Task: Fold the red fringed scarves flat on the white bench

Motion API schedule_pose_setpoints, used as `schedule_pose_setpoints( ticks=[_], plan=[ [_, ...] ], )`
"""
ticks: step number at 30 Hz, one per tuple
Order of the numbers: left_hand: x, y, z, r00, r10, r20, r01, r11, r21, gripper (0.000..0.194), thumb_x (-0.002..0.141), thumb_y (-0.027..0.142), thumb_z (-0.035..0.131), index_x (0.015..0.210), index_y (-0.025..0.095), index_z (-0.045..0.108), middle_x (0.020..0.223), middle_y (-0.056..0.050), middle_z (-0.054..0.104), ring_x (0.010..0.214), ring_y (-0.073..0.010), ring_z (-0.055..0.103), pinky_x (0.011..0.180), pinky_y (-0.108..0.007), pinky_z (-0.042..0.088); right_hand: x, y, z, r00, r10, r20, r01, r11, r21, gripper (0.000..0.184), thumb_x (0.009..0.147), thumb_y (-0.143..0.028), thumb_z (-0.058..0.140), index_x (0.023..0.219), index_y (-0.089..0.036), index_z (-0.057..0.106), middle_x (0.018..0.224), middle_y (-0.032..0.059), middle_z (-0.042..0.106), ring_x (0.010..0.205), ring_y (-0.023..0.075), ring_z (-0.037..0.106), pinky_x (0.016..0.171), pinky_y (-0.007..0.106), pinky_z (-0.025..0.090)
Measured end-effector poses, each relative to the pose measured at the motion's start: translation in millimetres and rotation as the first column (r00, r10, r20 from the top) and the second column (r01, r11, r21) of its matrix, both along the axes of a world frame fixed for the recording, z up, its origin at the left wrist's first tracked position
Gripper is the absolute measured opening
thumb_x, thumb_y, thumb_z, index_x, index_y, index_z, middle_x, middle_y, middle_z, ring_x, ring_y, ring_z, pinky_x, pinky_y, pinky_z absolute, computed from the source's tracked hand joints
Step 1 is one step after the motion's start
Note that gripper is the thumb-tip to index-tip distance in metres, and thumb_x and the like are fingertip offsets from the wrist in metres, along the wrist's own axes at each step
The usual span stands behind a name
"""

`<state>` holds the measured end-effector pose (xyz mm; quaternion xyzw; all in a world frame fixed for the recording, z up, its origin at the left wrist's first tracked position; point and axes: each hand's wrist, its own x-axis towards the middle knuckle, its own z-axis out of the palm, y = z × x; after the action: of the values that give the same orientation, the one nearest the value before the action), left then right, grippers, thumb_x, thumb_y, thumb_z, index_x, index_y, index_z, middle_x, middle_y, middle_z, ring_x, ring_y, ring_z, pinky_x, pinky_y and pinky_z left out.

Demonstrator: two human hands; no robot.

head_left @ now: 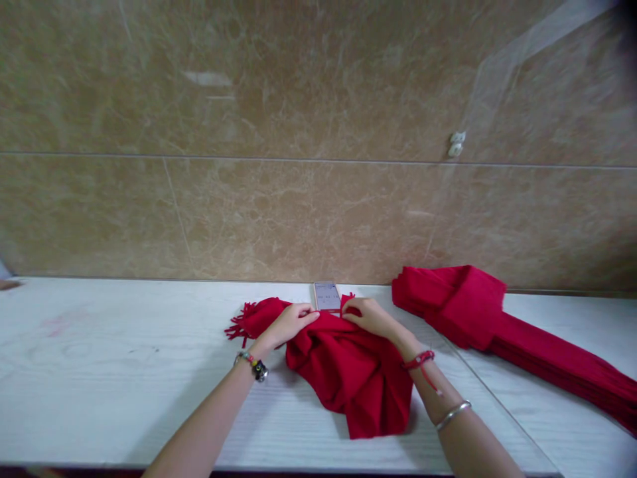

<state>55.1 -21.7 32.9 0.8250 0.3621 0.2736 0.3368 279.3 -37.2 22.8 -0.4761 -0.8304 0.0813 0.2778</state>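
A red scarf with fringed ends lies bunched on the white table, its folds spreading toward the front edge. My left hand is closed on the scarf's upper left part, thumb and fingers pinching the cloth. To the left of it the fringe fans out on the tabletop. My right hand grips the scarf's upper right part, with a small fringed bit of cloth rising behind the fingers. Just beyond the scarf, between both hands, a phone with a lit screen lies near the wall.
On the right lies a stack of folded red cloth, wrapped by a wider red piece. A brown marbled tile wall closes off the back of the white table. A small white figure is fixed to the wall. A seam crosses the table at right.
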Motion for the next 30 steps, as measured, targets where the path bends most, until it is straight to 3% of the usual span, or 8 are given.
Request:
schedule_pose_setpoints(
  ticks=[2, 5, 10, 14, 19, 26, 28, 30],
  plan=[
    [2.6, -1.3, -5.4, 1.000, -0.001, 0.012, 0.000, 0.999, 0.033, 0.031, 0.081, 0.043, 0.043, 0.068, 0.016, 0.051, 0.068, 0.000, 0.056, 0.068, -0.0147, 0.049, 0.063, -0.024, 0.039, -5.9, -5.4, -0.3, 0.999, 0.044, -0.017, -0.043, 0.997, 0.065, 0.021, 0.076, -0.015, 0.052, 0.093, -0.016, 0.064, 0.093, 0.0087, 0.066, 0.087, 0.0182, 0.059, 0.081, 0.032, 0.044],
    [2.0, -5.7, -6.3, 1.000, 0.008, 0.007, -0.009, 0.994, 0.108, 0.030, 0.083, 0.041, 0.042, 0.071, 0.016, 0.053, 0.072, -0.001, 0.059, 0.069, -0.0150, 0.051, 0.066, -0.025, 0.040, -16.6, -16.7, 3.9, 0.992, 0.092, -0.089, -0.083, 0.991, 0.102, 0.027, 0.080, -0.020, 0.052, 0.106, -0.017, 0.060, 0.105, 0.0105, 0.063, 0.098, 0.0189, 0.056, 0.087, 0.035, 0.042],
    [-5.3, -14.1, 1.3, 0.999, 0.031, -0.010, -0.028, 0.975, 0.219, 0.027, 0.084, 0.035, 0.042, 0.077, 0.015, 0.058, 0.078, -0.003, 0.064, 0.072, -0.0153, 0.054, 0.070, -0.025, 0.041, -32.8, -30.0, 9.5, 0.975, 0.126, -0.183, -0.123, 0.992, 0.025, 0.026, 0.080, -0.031, 0.054, 0.100, -0.017, 0.061, 0.100, 0.0087, 0.066, 0.091, 0.0195, 0.059, 0.082, 0.035, 0.044],
    [-9.2, -17.6, 6.2, 1.000, 0.010, -0.011, -0.007, 0.966, 0.260, 0.026, 0.083, 0.037, 0.046, 0.080, 0.015, 0.059, 0.082, -0.004, 0.065, 0.074, -0.0157, 0.056, 0.070, -0.025, 0.040, -38.6, -31.3, 8.1, 0.949, 0.039, -0.314, -0.018, 0.997, 0.069, 0.018, 0.080, -0.034, 0.052, 0.080, -0.017, 0.059, 0.078, 0.0038, 0.064, 0.073, 0.0161, 0.058, 0.069, 0.029, 0.044],
    [-12.2, -18.1, 9.0, 0.998, -0.057, -0.022, 0.061, 0.975, 0.215, 0.024, 0.084, 0.035, 0.046, 0.085, 0.015, 0.060, 0.086, -0.005, 0.065, 0.077, -0.0155, 0.056, 0.071, -0.024, 0.041, -31.9, -27.9, 7.9, 0.863, -0.040, -0.503, 0.136, 0.979, 0.154, 0.012, 0.076, -0.031, 0.052, 0.074, -0.019, 0.052, 0.073, 0.0011, 0.059, 0.069, 0.0150, 0.053, 0.067, 0.027, 0.042],
    [-18.6, -13.2, 16.8, 0.998, -0.057, -0.003, 0.057, 0.993, 0.105, 0.028, 0.083, 0.038, 0.042, 0.068, 0.015, 0.051, 0.067, 0.001, 0.054, 0.064, -0.0119, 0.047, 0.061, -0.022, 0.038, -0.9, -22.0, 17.1, 0.765, -0.176, -0.619, 0.427, 0.858, 0.284, 0.011, 0.073, -0.029, 0.054, 0.071, -0.020, 0.048, 0.064, -0.0011, 0.053, 0.064, 0.0156, 0.050, 0.061, 0.028, 0.041],
    [-19.6, -12.8, 18.0, 0.998, -0.052, 0.041, 0.048, 0.995, 0.091, 0.031, 0.083, 0.040, 0.041, 0.067, 0.015, 0.049, 0.065, 0.003, 0.051, 0.061, -0.0111, 0.045, 0.057, -0.021, 0.037, 1.4, -21.4, 18.1, 0.794, -0.183, -0.579, 0.423, 0.851, 0.311, 0.012, 0.074, -0.031, 0.054, 0.071, -0.020, 0.049, 0.065, 0.0001, 0.053, 0.066, 0.0170, 0.051, 0.063, 0.030, 0.043],
    [-18.9, -13.8, 17.8, 0.999, -0.030, 0.028, 0.026, 0.989, 0.146, 0.030, 0.083, 0.038, 0.042, 0.065, 0.015, 0.049, 0.064, 0.002, 0.051, 0.061, -0.0110, 0.045, 0.057, -0.021, 0.036, -3.6, -23.9, 18.2, 0.871, -0.161, -0.463, 0.356, 0.857, 0.371, 0.011, 0.076, -0.031, 0.053, 0.077, -0.020, 0.054, 0.075, 0.0042, 0.058, 0.075, 0.0200, 0.054, 0.070, 0.035, 0.044]
  ],
)
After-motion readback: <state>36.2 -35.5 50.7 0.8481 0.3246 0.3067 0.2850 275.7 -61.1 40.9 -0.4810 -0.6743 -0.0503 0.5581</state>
